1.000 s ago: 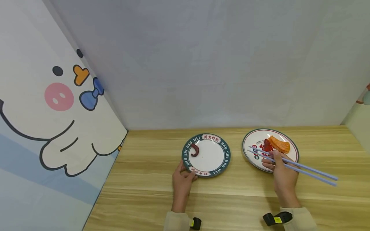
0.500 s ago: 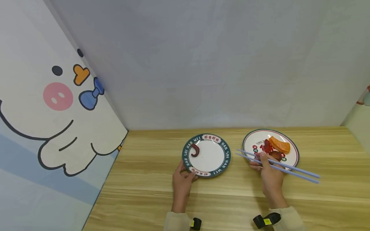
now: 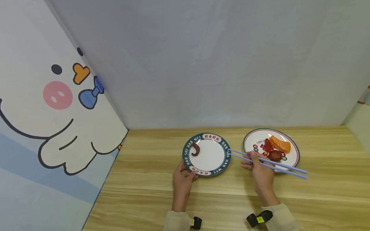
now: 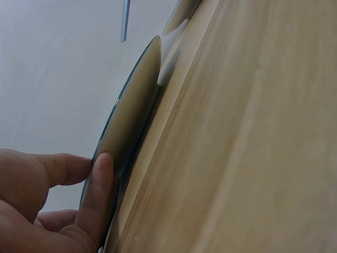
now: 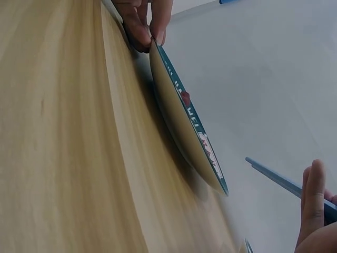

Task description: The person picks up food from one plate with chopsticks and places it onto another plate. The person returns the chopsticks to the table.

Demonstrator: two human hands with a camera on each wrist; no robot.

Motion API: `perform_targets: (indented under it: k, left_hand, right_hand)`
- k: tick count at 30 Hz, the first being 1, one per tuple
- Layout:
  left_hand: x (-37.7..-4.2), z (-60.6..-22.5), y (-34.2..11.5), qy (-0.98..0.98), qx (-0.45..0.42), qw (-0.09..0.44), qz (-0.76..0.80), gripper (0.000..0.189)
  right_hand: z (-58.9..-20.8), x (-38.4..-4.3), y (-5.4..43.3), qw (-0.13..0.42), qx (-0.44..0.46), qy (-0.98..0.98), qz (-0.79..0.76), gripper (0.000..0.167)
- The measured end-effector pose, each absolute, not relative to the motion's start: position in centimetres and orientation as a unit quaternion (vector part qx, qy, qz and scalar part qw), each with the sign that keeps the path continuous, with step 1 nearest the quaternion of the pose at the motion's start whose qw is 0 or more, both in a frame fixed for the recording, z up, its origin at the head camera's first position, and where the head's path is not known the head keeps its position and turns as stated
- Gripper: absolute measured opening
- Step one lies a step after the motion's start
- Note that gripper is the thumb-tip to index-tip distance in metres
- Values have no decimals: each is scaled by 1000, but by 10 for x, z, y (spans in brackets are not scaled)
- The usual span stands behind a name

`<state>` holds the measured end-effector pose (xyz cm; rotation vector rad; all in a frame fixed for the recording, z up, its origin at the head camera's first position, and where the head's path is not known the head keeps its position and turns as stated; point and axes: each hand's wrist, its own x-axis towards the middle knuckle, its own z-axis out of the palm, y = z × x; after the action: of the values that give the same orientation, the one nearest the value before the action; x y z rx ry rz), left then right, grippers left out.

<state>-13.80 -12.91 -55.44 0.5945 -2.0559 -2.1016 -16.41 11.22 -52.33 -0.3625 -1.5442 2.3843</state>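
My left hand [image 3: 182, 183] pinches the near left rim of a green-rimmed white plate [image 3: 210, 158], thumb on top and fingers below. In the left wrist view that plate [image 4: 129, 110] shows edge-on. A dark red, curled tentacle-like piece [image 3: 196, 150] lies at the plate's left side. My right hand [image 3: 262, 178] holds a pair of light blue chopsticks [image 3: 289, 167], whose tips overlap the plate's right rim in the head view. Nothing shows between the tips; the right wrist view has the chopsticks [image 5: 274, 176] close together, raised off the tabletop.
Behind the right hand stands a second white plate [image 3: 294, 155] with a dark rim and red print. On it lie an orange salmon-like slice [image 3: 279, 144], a round brown piece [image 3: 275, 156] and a red piece [image 3: 268, 146]. A pale wall [image 3: 231, 64] rises behind the wooden table [image 3: 138, 179].
My right hand and the chopsticks have moved left, from over the right plate to the left plate's rim, uncovering the round brown piece. My left hand and its plate have stayed in place.
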Motion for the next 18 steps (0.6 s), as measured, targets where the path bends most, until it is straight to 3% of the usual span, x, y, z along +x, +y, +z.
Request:
perform_targets:
  k: [18]
  left_hand:
    - [-138,-554,-131,-689,202,69,-692,80]
  right_hand:
    - [-526,-164,86,105,-123,-541,826,22]
